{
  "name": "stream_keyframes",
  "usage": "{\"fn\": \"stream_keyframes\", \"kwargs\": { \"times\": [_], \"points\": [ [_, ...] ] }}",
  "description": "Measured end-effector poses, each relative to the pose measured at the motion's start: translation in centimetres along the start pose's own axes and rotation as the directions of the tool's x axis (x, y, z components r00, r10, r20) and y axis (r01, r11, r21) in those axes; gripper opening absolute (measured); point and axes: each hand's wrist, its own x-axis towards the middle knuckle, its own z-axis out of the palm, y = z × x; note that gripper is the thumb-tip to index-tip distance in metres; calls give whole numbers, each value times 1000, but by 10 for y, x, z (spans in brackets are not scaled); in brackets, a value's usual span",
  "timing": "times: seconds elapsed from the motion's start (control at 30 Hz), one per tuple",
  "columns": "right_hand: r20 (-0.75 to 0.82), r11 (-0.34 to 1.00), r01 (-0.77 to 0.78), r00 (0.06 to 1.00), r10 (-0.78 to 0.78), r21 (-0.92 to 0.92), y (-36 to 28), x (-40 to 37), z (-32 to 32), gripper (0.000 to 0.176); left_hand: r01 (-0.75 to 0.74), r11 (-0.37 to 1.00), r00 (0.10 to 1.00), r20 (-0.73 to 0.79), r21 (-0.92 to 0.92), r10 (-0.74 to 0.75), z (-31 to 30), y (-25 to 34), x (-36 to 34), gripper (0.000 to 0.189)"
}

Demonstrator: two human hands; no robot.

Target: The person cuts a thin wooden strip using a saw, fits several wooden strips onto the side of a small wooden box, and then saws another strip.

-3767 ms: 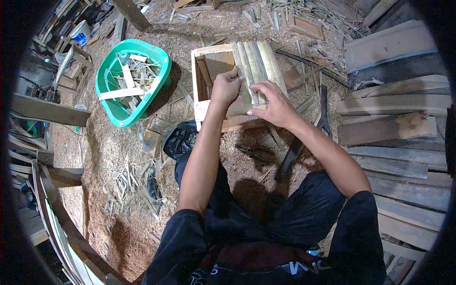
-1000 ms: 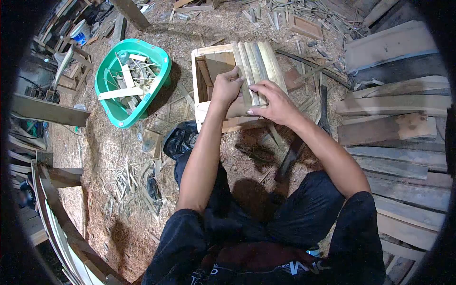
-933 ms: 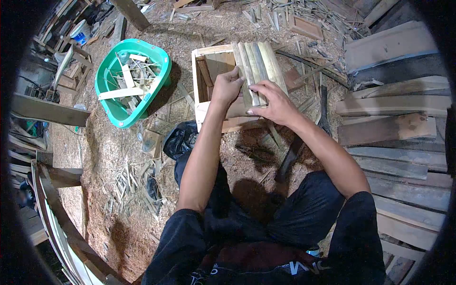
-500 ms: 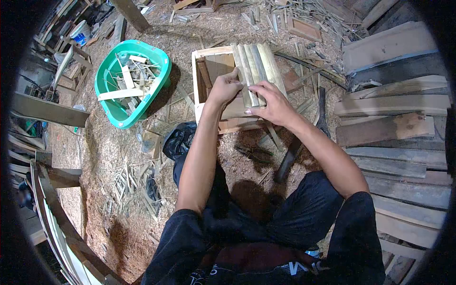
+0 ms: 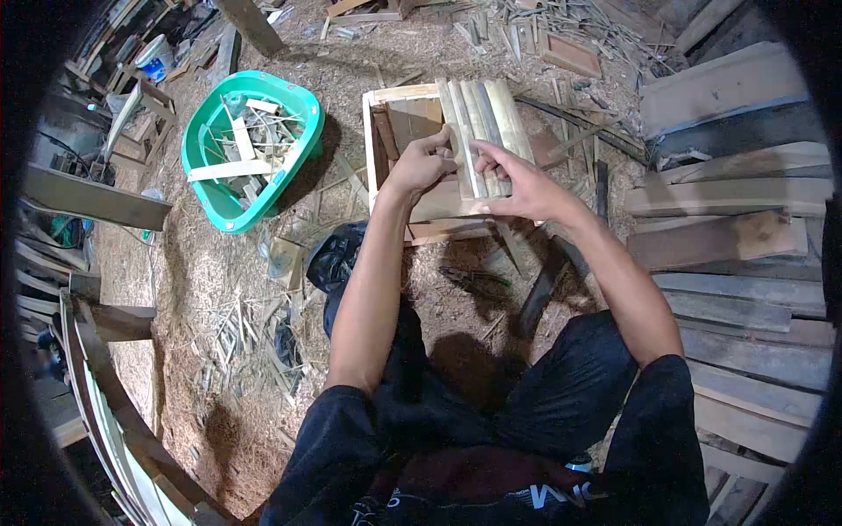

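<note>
A wooden box frame (image 5: pixel 372 145) stands on the ground in front of me, its left part open on top. Several narrow wooden slats (image 5: pixel 509 118) lie side by side across its right part. My left hand (image 5: pixel 425 164) is closed at the left edge of the slats; whatever it may hold is too small to make out. My right hand (image 5: pixel 517 182) rests on the slats with thumb and fingers apart, the thumb near their front ends and the fingers on top.
A green tub (image 5: pixel 195 158) with wood offcuts stands at the left. Pliers (image 5: pixel 474 279) and a dark wood piece (image 5: pixel 542 294) lie before the box. Boards (image 5: pixel 728 188) line the right side. A black plastic bag (image 5: pixel 335 256) lies beside my left forearm.
The whole view has shifted slightly. My right hand's fingers have spread and moved a little right over the slats. My left hand stays at the slats' left edge.
</note>
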Motion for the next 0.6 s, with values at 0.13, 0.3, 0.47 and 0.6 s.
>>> {"fn": "stream_keyframes", "kwargs": {
  "times": [0.13, 0.3, 0.47, 0.6],
  "points": [
    [94, 994, -15, 996, 5, 106, 7, 1, -10, 88, 35, 998, 999, -6, -53, -35, 2, 4, -4, 76],
    [41, 991, 91, 995, -95, 95, 15, 3, -2, 87, 46, 999, 999, -13, -28, -46, 3, 9, -6, 75],
    [-35, 998, 58, 998, -57, 40, 14, 2, 3, 74, 52, 993, 998, -25, -104, -55, 4, 4, -3, 75],
    [-214, 996, 85, 973, -90, -33, 17, 11, 19, 54, 55, 993, 998, -1, -109, -56, 4, 4, -4, 77]
  ]
}}
